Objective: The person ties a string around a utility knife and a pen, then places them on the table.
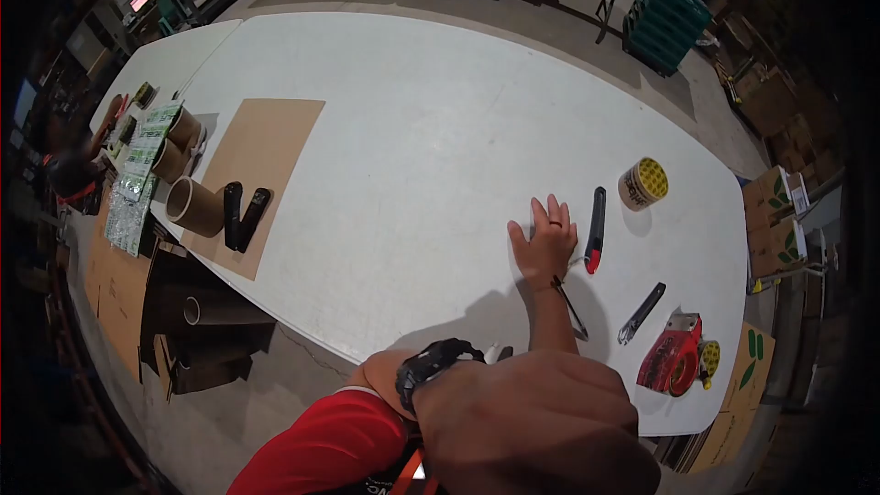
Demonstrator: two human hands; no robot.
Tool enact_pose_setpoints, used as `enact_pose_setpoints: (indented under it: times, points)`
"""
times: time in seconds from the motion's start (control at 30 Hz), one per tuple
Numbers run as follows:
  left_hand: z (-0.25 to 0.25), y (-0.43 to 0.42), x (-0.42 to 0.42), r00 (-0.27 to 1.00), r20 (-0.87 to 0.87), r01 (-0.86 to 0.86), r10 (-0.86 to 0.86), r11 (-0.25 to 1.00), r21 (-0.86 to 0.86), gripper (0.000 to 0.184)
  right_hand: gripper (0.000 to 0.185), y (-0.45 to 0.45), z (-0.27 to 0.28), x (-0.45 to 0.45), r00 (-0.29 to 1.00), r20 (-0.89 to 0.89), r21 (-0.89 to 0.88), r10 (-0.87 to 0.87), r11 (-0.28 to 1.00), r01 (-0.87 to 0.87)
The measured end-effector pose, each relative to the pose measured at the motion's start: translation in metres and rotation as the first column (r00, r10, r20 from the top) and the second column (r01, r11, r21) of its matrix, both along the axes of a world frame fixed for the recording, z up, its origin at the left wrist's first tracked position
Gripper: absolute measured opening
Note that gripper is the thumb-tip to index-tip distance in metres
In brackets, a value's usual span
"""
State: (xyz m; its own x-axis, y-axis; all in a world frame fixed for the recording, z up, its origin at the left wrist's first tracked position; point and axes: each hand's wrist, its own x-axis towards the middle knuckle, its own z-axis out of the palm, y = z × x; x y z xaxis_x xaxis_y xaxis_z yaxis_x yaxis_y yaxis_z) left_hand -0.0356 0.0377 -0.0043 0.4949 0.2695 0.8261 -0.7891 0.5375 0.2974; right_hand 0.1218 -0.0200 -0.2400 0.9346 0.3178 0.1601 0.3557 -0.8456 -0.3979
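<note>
My right hand (545, 244) lies palm down on the white table (431, 147), fingers spread and holding nothing. It wears a ring, and a dark band circles its wrist. Just right of it is a grey utility knife (597, 229) with a red end. A second, black utility knife (643, 312) lies nearer me. Close under the camera, my left hand (559, 408) looms large with a black watch (436, 369) on its wrist. Its fingers are turned out of sight, so I cannot see whether it holds anything.
Right: a tape roll (643, 183) and a red tape dispenser (674, 357). Left: a cardboard sheet (266, 142), a cardboard tube (194, 206) and a black V-shaped tool (244, 217). A person (73, 174) is at the far left. Green crates (665, 20) stand behind.
</note>
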Motion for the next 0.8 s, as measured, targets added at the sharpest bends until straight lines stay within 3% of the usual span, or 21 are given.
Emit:
enact_pose_setpoints:
  times: [0.13, 0.27, 0.3, 0.33, 0.4, 0.43, 0.47, 0.57, 0.67, 0.8]
  points:
    - [0.002, 0.001, 0.013, 0.991, 0.129, -0.022, 0.022, 1.0, -0.001, 0.025, 0.057, -0.003, -0.002, -0.006, 1.0, -0.009, -0.008, 0.006, 1.0, -0.006]
    - [0.01, 0.019, 0.008, 0.949, -0.042, 0.316, -0.314, 0.929, 0.195, 0.049, 0.057, -0.004, -0.005, 0.0, 1.0, -0.003, -0.013, 0.023, 1.0, -0.023]
    - [0.002, 0.017, 0.032, 0.783, 0.176, 0.551, -0.596, 0.797, 0.246, 0.053, 0.058, -0.003, 0.004, -0.002, 0.998, -0.056, -0.022, 0.013, 1.0, -0.014]
    - [0.0, 0.008, 0.033, 0.786, 0.172, 0.544, -0.593, 0.797, 0.262, 0.053, 0.058, -0.003, 0.01, 0.0, 0.998, -0.063, -0.039, 0.014, 0.999, -0.016]
    - [0.002, 0.0, 0.024, 0.91, 0.321, 0.245, -0.262, 0.965, 0.093, 0.058, 0.058, -0.002, 0.003, 0.0, 0.999, -0.033, -0.046, 0.02, 0.999, -0.021]
    - [-0.001, 0.005, 0.015, 0.929, 0.155, 0.319, -0.337, 0.939, 0.132, 0.056, 0.057, -0.003, -0.004, -0.001, 1.0, 0.018, -0.027, 0.025, 0.999, -0.025]
    - [-0.005, 0.006, 0.015, 0.932, 0.132, 0.322, -0.337, 0.939, 0.121, 0.056, 0.057, 0.0, -0.004, -0.001, 0.999, 0.012, -0.012, 0.03, 0.999, -0.03]
    - [-0.011, 0.004, 0.022, 0.886, 0.215, 0.392, -0.411, 0.911, 0.127, 0.049, 0.057, -0.006, 0.001, -0.002, 1.0, 0.005, 0.01, 0.026, 1.0, -0.026]
    - [-0.015, 0.011, 0.021, 0.933, 0.178, 0.28, -0.314, 0.941, 0.192, 0.034, 0.056, -0.003, 0.003, -0.003, 1.0, -0.017, 0.043, 0.024, 0.999, -0.023]
    - [-0.009, 0.016, 0.032, 0.898, 0.339, 0.214, -0.279, 0.953, 0.216, 0.039, 0.055, -0.003, -0.001, -0.003, 1.0, 0.012, 0.078, 0.004, 0.997, -0.005]
